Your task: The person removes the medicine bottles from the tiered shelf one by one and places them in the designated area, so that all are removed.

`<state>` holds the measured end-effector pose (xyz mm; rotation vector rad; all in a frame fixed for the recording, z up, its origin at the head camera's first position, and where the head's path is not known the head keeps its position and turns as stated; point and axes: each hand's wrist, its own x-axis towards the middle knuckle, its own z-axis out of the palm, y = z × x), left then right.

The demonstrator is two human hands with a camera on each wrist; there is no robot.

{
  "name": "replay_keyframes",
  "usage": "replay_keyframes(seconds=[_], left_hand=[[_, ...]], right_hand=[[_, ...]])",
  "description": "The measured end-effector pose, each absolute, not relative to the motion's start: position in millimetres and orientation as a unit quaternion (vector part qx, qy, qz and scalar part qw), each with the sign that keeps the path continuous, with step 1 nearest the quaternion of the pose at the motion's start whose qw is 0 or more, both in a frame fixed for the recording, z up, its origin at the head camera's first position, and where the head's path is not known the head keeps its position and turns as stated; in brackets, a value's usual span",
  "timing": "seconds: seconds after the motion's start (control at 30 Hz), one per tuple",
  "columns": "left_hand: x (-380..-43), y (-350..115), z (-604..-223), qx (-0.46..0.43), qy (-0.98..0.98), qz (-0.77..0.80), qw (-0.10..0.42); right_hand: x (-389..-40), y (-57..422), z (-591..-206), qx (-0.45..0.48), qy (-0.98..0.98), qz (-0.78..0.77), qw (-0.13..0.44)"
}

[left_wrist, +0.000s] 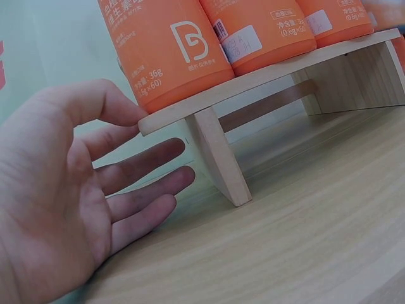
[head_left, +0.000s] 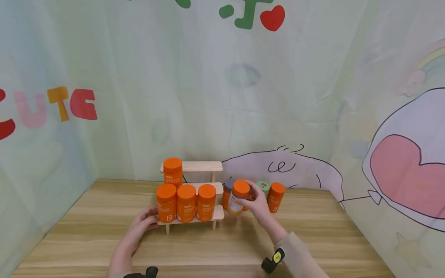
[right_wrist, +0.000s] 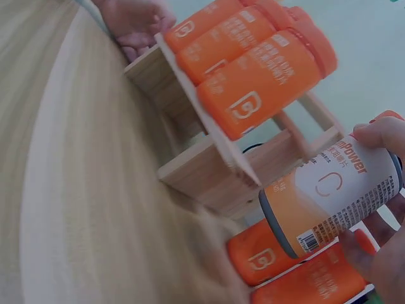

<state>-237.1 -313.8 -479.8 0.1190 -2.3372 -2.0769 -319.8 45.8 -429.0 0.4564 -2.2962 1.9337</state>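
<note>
A three-tier wooden display rack [head_left: 218, 213] stands on the table, with three orange jars [head_left: 186, 204] in a row on its lowest step and an orange jar [head_left: 172, 170] higher up at the left. My left hand [head_left: 140, 224] is at the left end of the lowest step; thumb and forefinger pinch the board's corner [left_wrist: 152, 121] while the other fingers extend below it. Right of the rack, my right hand [head_left: 259, 204] grips a supplement bottle [right_wrist: 338, 190] with an orange lid and a white, grey and orange label. The bottle is tilted, over other jars.
Behind and beside the held bottle stand a blue-lidded jar [head_left: 227, 189], a green-lidded jar [head_left: 263, 187] and an orange jar [head_left: 276, 197]. A printed cloth backdrop [head_left: 194, 116] rises behind the wooden table [head_left: 194, 256].
</note>
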Motion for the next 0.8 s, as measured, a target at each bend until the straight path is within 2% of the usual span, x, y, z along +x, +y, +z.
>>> replay_keyframes(seconds=[0.3, 0.57, 0.8], left_hand=[[-238.6, -313.2, -480.3, 0.037, -0.745, -0.666, 0.005], [-236.8, -312.9, -478.3, 0.035, -0.744, -0.667, 0.010], [-235.5, -313.5, -479.0, 0.039, -0.741, -0.670, 0.012]], right_hand=[[-314.9, 38.6, -442.5, 0.132, -0.755, 0.641, 0.031], [-315.7, 35.4, -454.3, 0.132, -0.765, 0.630, 0.037], [-312.6, 32.1, -452.6, 0.124, -0.773, 0.621, 0.023]])
